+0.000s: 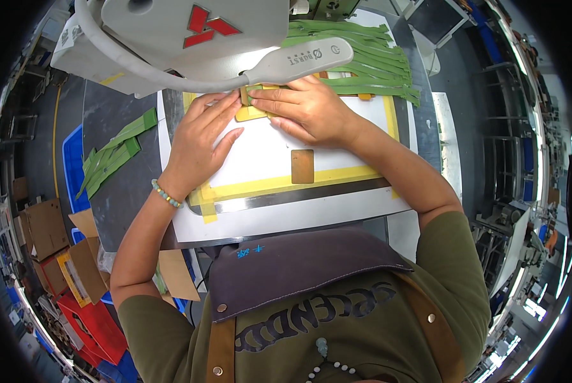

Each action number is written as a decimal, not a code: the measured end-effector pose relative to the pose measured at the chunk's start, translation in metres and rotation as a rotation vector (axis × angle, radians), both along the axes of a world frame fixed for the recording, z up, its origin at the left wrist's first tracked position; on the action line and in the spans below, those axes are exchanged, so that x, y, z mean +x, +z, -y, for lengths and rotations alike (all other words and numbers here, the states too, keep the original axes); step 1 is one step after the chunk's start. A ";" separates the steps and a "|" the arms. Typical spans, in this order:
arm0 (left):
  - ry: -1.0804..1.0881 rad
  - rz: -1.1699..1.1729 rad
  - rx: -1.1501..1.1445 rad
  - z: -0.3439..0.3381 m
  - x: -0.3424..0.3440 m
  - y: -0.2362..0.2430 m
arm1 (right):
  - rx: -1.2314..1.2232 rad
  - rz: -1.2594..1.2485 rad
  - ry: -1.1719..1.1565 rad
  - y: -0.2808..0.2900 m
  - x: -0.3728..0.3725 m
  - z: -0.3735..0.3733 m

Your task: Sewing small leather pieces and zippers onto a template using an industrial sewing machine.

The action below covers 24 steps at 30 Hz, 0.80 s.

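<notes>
Both my hands reach in under a grey machine head (203, 38), their fingertips meeting from either side. Between them, a small green piece (254, 91) lies beside a narrow brown strip (245, 96) on a yellow-edged plate (252, 113). My left hand (203, 131) lies with fingers stretched out at the strip's left side, thumb apart. My right hand (311, 112) has its fingers extended over the green piece and the yellow plate, thumb lower down. The grey lamp hides part of this spot, so any grip on the pieces is unclear.
A grey lamp (302, 62) on a bent neck hangs just above the hands. Green zippers (369, 60) are heaped behind my right hand; more green strips (117, 153) lie at left. A brown rectangular plate (302, 166) rests on the white, yellow-taped board (254, 159). Cardboard boxes (46, 226) stand lower left.
</notes>
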<state>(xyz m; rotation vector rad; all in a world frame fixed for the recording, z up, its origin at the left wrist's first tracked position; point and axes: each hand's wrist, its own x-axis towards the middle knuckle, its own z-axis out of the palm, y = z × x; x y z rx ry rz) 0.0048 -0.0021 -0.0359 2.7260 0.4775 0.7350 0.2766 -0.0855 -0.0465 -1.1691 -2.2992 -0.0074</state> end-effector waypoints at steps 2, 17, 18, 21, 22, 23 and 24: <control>-0.002 -0.001 0.001 0.000 0.000 0.000 | 0.015 0.040 0.025 0.001 0.000 -0.001; -0.062 -0.084 0.014 -0.006 0.007 0.002 | 0.062 -0.137 -0.063 0.010 0.003 0.005; -0.077 -0.086 0.056 -0.008 0.008 0.003 | 0.041 -0.123 -0.076 0.011 0.003 0.004; -0.089 -0.097 0.118 -0.010 0.010 0.004 | 0.030 -0.096 -0.069 0.008 0.004 0.003; -0.092 -0.106 0.139 -0.010 0.010 0.004 | 0.040 -0.082 -0.054 0.006 0.004 0.003; -0.090 -0.106 0.138 -0.011 0.011 0.004 | 0.040 -0.082 -0.052 0.006 0.004 0.003; -0.096 -0.101 0.157 -0.012 0.011 0.003 | 0.045 -0.069 -0.047 0.006 0.003 0.003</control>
